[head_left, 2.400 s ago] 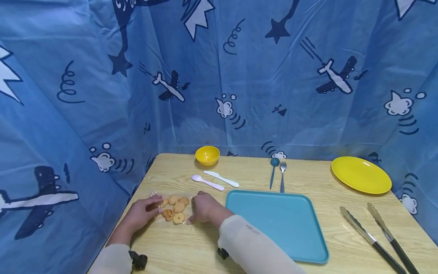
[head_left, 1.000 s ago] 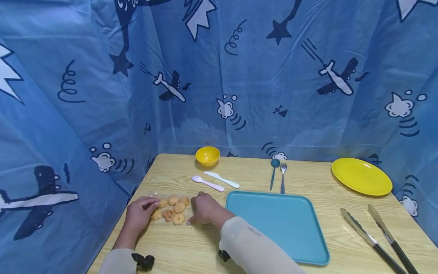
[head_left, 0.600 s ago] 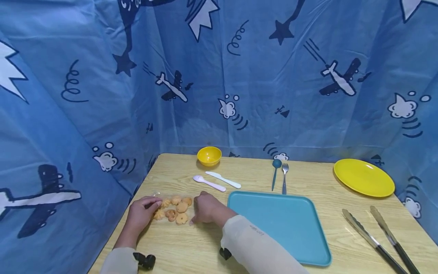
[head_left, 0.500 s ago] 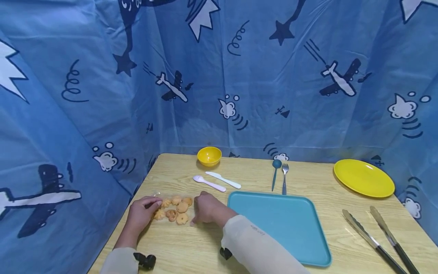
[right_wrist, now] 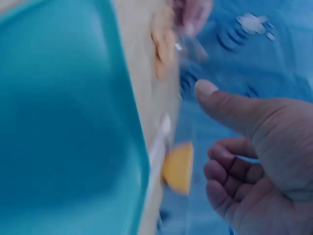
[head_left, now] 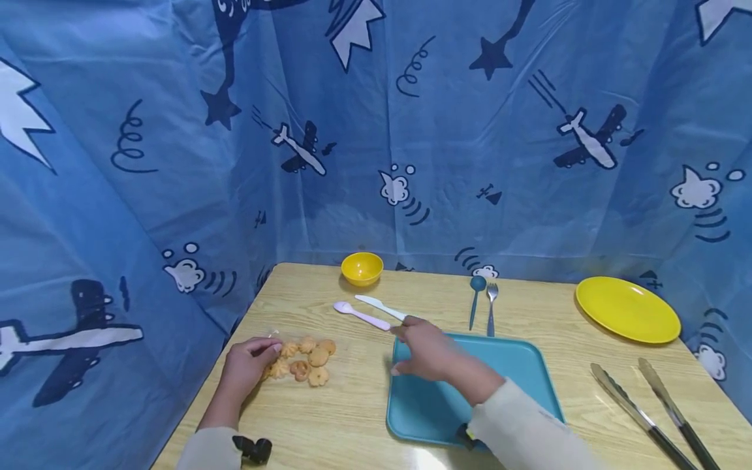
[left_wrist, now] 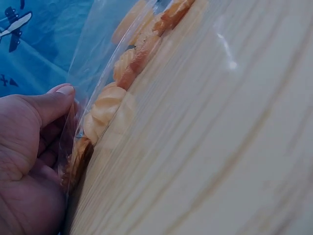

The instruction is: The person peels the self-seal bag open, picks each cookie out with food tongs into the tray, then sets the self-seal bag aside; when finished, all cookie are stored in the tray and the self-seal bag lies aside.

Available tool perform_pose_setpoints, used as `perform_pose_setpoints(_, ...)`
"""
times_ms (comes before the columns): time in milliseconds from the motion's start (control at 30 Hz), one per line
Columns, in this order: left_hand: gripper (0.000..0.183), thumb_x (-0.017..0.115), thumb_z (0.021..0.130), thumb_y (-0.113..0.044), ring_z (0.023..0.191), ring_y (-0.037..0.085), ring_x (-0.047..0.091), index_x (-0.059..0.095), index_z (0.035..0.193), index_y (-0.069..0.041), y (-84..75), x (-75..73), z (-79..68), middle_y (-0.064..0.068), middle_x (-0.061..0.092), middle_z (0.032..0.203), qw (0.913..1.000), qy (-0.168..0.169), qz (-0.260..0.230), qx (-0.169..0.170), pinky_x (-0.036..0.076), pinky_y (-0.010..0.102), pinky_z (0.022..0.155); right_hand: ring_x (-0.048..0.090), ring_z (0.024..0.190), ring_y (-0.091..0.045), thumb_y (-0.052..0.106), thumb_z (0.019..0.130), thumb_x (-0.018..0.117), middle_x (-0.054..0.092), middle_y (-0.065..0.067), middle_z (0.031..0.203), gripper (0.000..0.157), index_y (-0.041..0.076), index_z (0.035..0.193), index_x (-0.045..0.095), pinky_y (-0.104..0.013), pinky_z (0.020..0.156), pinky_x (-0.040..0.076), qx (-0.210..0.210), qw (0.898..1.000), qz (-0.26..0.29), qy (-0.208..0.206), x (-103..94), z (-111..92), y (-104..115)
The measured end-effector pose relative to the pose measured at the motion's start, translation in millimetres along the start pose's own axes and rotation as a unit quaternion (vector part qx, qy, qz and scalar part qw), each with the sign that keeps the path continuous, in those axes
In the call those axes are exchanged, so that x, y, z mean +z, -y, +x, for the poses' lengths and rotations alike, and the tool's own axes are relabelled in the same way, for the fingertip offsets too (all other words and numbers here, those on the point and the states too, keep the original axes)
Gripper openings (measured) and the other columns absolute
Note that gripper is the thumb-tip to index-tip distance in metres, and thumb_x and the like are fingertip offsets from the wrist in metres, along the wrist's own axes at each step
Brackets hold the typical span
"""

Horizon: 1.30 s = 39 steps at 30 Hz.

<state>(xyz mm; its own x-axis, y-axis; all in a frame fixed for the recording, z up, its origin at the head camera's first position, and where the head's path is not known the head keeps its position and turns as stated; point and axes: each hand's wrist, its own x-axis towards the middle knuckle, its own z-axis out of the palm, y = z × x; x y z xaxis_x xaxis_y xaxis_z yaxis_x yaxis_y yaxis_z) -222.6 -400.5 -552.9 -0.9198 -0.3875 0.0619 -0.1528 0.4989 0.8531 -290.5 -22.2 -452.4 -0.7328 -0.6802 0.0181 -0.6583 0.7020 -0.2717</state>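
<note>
On the left of the table, a clear plastic bag [left_wrist: 100, 63] holds several cookies [head_left: 318, 356] of different shapes. My left hand [head_left: 247, 365] pinches the bag's left edge between thumb and fingers, as the left wrist view also shows. My right hand [head_left: 431, 349] is above the left side of a teal tray [head_left: 423, 411]. In the right wrist view its thumb is extended, its fingers are loosely curled, and nothing is held. Near its fingertips in the head view lie a light purple spoon [head_left: 360, 315] and a pale knife [head_left: 378, 305], whose handle end is partly hidden.
A yellow bowl [head_left: 361, 269] stands at the back left. Behind the tray lie a dark teal spoon [head_left: 476, 294] and a fork [head_left: 491, 307]. Metal tongs with black handles [head_left: 672, 427] lie at the right, below a yellow plate [head_left: 627, 309]. A blue printed curtain [head_left: 329, 215] surrounds the table.
My right hand has let go of the bag's right side and moved right, over the tray. Earlier, my left hand shifted its hold at the left edge; it still pinches the bag.
</note>
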Motion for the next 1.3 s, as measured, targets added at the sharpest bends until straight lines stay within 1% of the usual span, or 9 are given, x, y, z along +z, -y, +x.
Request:
perform_pose_setpoints(133,0.025,0.071,0.099,-0.027,0.135,0.033,0.056,0.077,0.118,-0.011,-5.4,4.3,0.3,0.012,0.071,0.127,1.0000,-0.001,-0.006,-0.001,0.045,0.051,0.112,0.063,0.098,-0.018,0.040,0.082,0.086,0.062,0.001,0.107,0.070,0.009,0.139,0.062,-0.038,0.080,0.055,0.015,0.999,0.025,-0.035,-21.4,-53.2,-53.8)
perform_pose_setpoints(300,0.028,0.071,0.098,-0.030,0.134,0.034,0.057,0.077,0.119,-0.011,-6.8,11.8,-2.3,0.013,0.071,0.127,1.0000,-0.003,-0.005,-0.005,0.046,0.052,0.112,0.065,0.102,-0.020,0.041,0.084,0.084,0.067,0.000,0.110,0.060,0.010,0.132,0.066,-0.043,0.083,0.058,0.081,0.992,0.057,-0.083,-30.3,-121.7,-120.7)
perform_pose_setpoints(467,0.027,0.071,0.098,-0.030,0.127,0.034,0.062,0.077,0.118,-0.012,-5.1,17.3,-3.4,0.012,0.072,0.125,0.9995,-0.013,0.025,0.012,0.051,0.050,0.105,0.066,0.105,-0.027,0.044,0.088,0.080,0.071,-0.009,0.116,0.054,0.006,0.124,0.069,-0.046,0.085,0.057,0.185,0.970,0.109,-0.115,-27.2,-179.8,-173.6)
perform_pose_setpoints(667,0.027,0.071,0.098,-0.032,0.121,0.030,0.064,0.076,0.116,-0.014,-2.3,17.5,-3.2,0.011,0.072,0.125,0.9977,-0.026,0.061,0.013,0.053,0.049,0.100,0.066,0.106,-0.038,0.058,0.091,0.070,0.068,-0.022,0.125,0.069,0.001,0.131,0.064,-0.054,0.086,0.056,0.276,0.945,0.115,-0.135,-32.5,-233.2,-214.7)
perform_pose_setpoints(733,0.027,0.069,0.099,-0.033,0.123,0.030,0.063,0.075,0.117,-0.014,-2.3,19.0,-2.3,0.011,0.071,0.126,0.9977,-0.021,0.063,0.015,0.052,0.048,0.101,0.065,0.107,-0.043,0.061,0.092,0.068,0.065,-0.026,0.129,0.076,-0.001,0.135,0.060,-0.056,0.086,0.055,0.307,0.934,0.107,-0.151,-33.7,-248.4,-225.5)
perform_pose_setpoints(933,0.027,0.062,0.103,-0.030,0.127,0.030,0.060,0.072,0.120,-0.012,-3.4,20.5,-2.0,0.012,0.070,0.128,0.9975,-0.004,0.065,0.026,0.051,0.049,0.103,0.061,0.111,-0.053,0.070,0.088,0.065,0.057,-0.035,0.134,0.093,-0.008,0.138,0.052,-0.053,0.079,0.057,0.413,0.887,0.113,-0.173,-30.6,-278.9,-246.3)
perform_pose_setpoints(1033,0.026,0.061,0.104,-0.030,0.128,0.030,0.059,0.070,0.121,-0.012,-4.8,19.4,-1.7,0.012,0.068,0.130,0.9978,0.001,0.063,0.019,0.051,0.049,0.103,0.058,0.113,-0.055,0.070,0.088,0.066,0.053,-0.037,0.138,0.096,-0.010,0.139,0.050,-0.053,0.080,0.058,0.439,0.873,0.123,-0.177,-27.3,-288.1,-252.7)
perform_pose_setpoints(1167,0.027,0.058,0.106,-0.028,0.132,0.032,0.055,0.067,0.124,-0.010,-7.4,18.5,-1.5,0.014,0.065,0.135,0.9982,0.011,0.059,0.002,0.048,0.051,0.107,0.051,0.119,-0.059,0.072,0.087,0.064,0.043,-0.040,0.144,0.105,-0.013,0.143,0.042,-0.059,0.086,0.053,0.455,0.869,0.122,-0.152,-25.5,-297.2,-262.3)
perform_pose_setpoints(1300,0.029,0.058,0.106,-0.028,0.135,0.035,0.053,0.066,0.127,-0.009,-8.8,20.0,-3.8,0.016,0.062,0.138,0.9982,0.018,0.055,-0.013,0.046,0.053,0.109,0.046,0.122,-0.060,0.079,0.082,0.064,0.039,-0.042,0.144,0.116,-0.014,0.146,0.036,-0.061,0.087,0.051,0.454,0.877,0.119,-0.105,-22.5,-303.6,-270.4)
